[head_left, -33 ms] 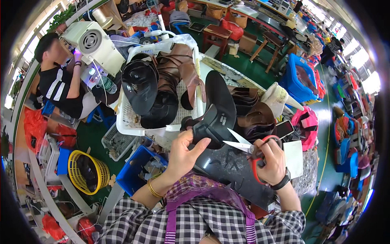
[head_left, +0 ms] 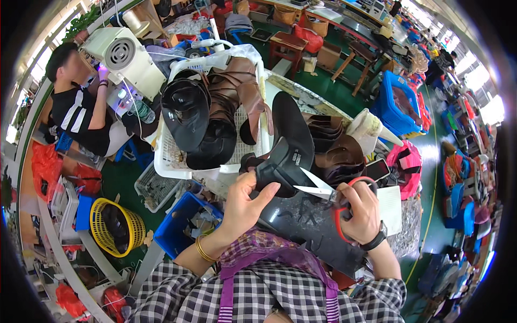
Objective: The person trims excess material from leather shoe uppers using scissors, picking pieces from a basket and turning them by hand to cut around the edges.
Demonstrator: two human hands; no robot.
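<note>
My left hand (head_left: 245,207) pinches the lower left edge of a black leather shoe upper (head_left: 291,137), which I hold up over the dark work surface (head_left: 334,245). In my right hand (head_left: 361,215) are scissors (head_left: 322,189) with red handles. Their blades stand apart and point left, with the tips at the lower right edge of the upper; whether they touch it I cannot tell. Thin black offcuts (head_left: 307,211) lie on the surface below. Right behind the upper sit stacked brown and black leather pieces (head_left: 339,156).
A white basket (head_left: 172,173) holding more black and brown uppers stands at the back left. A phone (head_left: 377,170) and white paper (head_left: 390,207) lie to the right. A blue bin (head_left: 175,231) and a yellow basket (head_left: 96,215) stand left. A person (head_left: 75,113) works at a machine (head_left: 116,51).
The scissors have shifted very slightly with my right hand, and the upper has tilted a touch. My left hand keeps the same grip.
</note>
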